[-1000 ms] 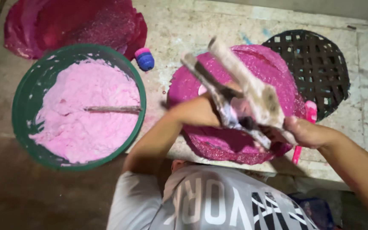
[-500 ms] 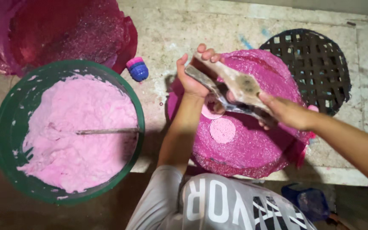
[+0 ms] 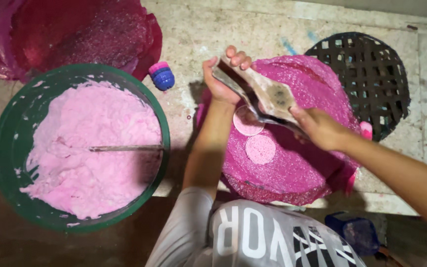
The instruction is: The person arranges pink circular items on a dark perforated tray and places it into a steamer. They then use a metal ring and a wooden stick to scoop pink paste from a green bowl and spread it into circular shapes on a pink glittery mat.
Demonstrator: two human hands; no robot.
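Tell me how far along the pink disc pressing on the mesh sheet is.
Early on. One flat pink disc lies finished on the round magenta mesh sheet. Left hand and right hand hold the hinged wooden press over a second disc. The green basin is nearly full of pink dough, and most of the sheet is bare.

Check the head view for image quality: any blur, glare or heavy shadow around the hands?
Head view: the left hand and right hand are sharp, as is the flat press they hold. Light is strong on the table, dim along the bottom edge. The left forearm casts a shadow toward the green basin. Mild sheen on the magenta mat; no blown glare.
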